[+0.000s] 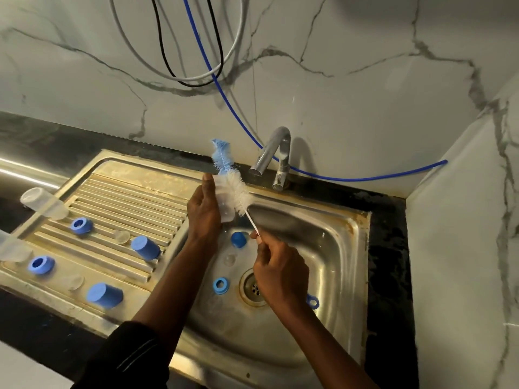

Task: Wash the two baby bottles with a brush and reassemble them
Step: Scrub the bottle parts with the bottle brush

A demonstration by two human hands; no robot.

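Steel sink (351,248) fills my feed, set in a dark worktop (390,262). My left hand (203,211) is wrapped round a clear bottle (227,210), holding it over the basin with the thumb up along its side. My right hand (276,270) pinches the thin white stem of the brush (236,192) between its fingertips. The white bristles lie across the bottle's right side and the blue sponge tip pokes above it toward the tap (276,158) (I cannot tell whether any bristles are inside). Any print on the bottle is too faint for me to read.

Down in the basin lie a blue cap (238,239), a clear teat (229,259) and a blue ring (221,285), the ring just beside the drain (254,287). A blue loop (312,301) peeks out beside my right wrist. On the ribbed drainboard (126,197) to the left lie two more bottles (43,203) on their sides, two rings (81,226), two teats (122,236) and two caps (145,247). A blue hose (351,179) runs behind the tap.
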